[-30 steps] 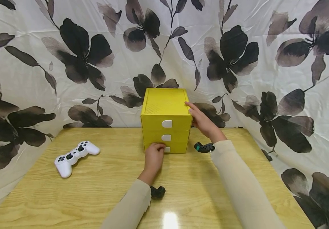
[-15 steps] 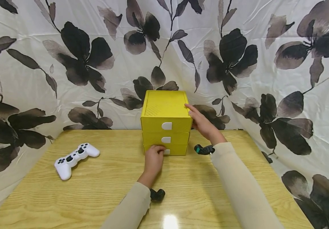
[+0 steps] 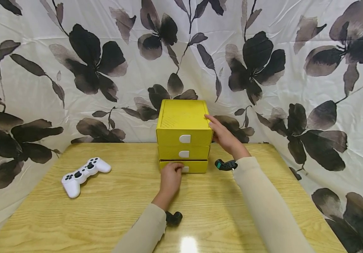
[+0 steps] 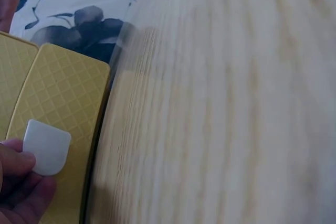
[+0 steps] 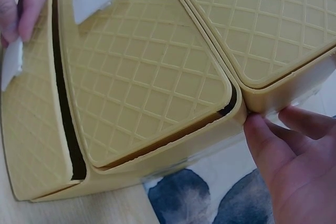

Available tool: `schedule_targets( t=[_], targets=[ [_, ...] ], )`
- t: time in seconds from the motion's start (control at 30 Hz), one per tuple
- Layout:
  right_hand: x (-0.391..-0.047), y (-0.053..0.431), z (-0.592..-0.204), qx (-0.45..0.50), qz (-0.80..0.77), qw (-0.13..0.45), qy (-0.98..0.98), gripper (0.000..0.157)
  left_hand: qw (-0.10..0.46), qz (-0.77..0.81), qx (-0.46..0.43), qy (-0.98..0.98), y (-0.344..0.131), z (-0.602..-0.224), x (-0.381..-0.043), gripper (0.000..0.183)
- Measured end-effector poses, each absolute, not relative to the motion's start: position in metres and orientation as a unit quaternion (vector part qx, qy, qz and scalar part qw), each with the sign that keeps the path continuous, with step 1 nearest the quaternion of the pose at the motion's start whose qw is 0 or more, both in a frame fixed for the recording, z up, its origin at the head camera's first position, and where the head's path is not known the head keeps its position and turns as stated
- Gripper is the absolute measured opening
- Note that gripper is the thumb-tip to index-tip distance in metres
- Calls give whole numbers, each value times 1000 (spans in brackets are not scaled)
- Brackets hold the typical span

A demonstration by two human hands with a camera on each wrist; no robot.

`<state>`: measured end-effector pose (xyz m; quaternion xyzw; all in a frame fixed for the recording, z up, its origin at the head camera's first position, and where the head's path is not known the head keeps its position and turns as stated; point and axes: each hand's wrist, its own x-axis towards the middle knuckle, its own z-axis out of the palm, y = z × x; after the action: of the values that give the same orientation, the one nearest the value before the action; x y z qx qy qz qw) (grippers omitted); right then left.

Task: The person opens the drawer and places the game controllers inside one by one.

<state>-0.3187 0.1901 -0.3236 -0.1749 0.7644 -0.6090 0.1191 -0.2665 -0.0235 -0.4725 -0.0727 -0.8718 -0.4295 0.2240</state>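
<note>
A yellow three-drawer box (image 3: pixel 182 114) stands at the back of the table, each drawer front bearing a white tab handle. My left hand (image 3: pixel 170 177) pinches the white handle (image 4: pixel 47 148) of the bottom drawer (image 3: pixel 197 166). That drawer sticks out slightly, and a dark gap (image 5: pixel 65 98) shows along its top edge in the right wrist view. Against the box's right side rests my right hand (image 3: pixel 225 137), its fingers extended and fingertips at the top edge. In the right wrist view its thumb (image 5: pixel 262 142) touches the side near the seam between the upper two drawers.
A white game controller (image 3: pixel 85 175) lies on the wooden table (image 3: pixel 105 221) to the left. Behind the box hangs a floral cloth (image 3: pixel 200 52) along the table's back edge. Black wrist cameras sit at both cuffs.
The bottom drawer has come out a little toward me, with my left hand drawing back on its handle. My right hand stays against the box's side.
</note>
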Motion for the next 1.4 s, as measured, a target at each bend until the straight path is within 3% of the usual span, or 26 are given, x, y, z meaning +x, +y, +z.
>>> schedule_targets(
  t=[0.43, 0.73, 1.4],
  targets=[
    [-319, 190, -323, -174, -605, 119, 768, 53, 214, -436, -69, -871, -26, -473, -257, 11],
    [-339, 196, -345, -174, -599, 103, 775, 54, 216, -432, -65, -873, -28, -471, -248, 11],
    [-318, 190, -323, -177, -602, 119, 769, 53, 198, -438, -77, -873, -33, -469, -227, 11]
  ],
)
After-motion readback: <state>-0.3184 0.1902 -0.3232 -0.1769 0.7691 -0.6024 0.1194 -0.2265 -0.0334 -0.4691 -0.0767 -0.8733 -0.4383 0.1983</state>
